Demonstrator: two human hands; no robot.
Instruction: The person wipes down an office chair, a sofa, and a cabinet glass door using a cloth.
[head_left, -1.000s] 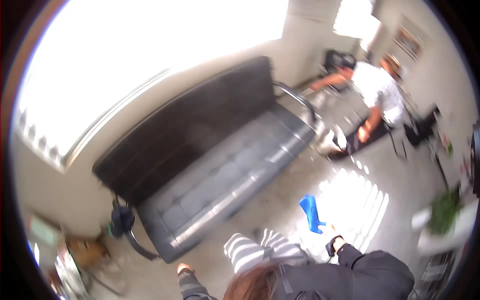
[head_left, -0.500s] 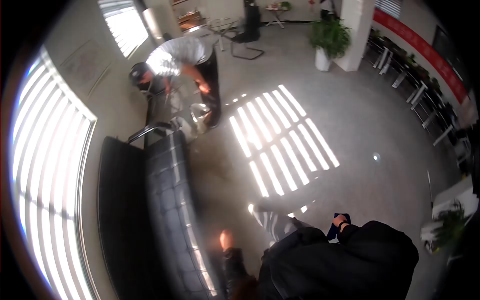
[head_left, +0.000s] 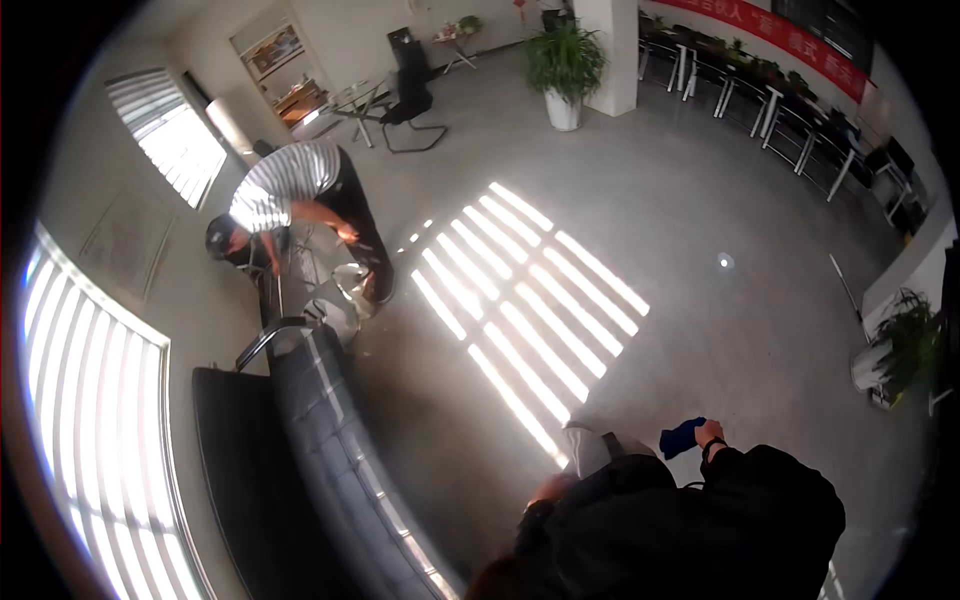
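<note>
My right hand [head_left: 708,432] is closed around a dark blue cloth [head_left: 682,440], which sticks out to the left of my fingers above the grey floor. A dark band circles that wrist. Close against the front of my dark jacket [head_left: 690,520] is my left hand [head_left: 550,488], low in the view. Its fingers are blurred and partly hidden, so their pose and any contents are unclear. The black padded sofa [head_left: 345,440] runs along my left side, apart from both hands.
Another person [head_left: 295,190] in a striped top bends down past the sofa's far end, beside a whitish bag-like object [head_left: 335,308]. Potted plants [head_left: 565,70] stand by a pillar and at the right edge. Tables and chairs [head_left: 760,95] line the back right. Striped sunlight crosses the floor.
My view has turned, shifting the room leftward. My left hand has come from beside the sofa to near my body. The blue cloth now shows more fully in my right hand.
</note>
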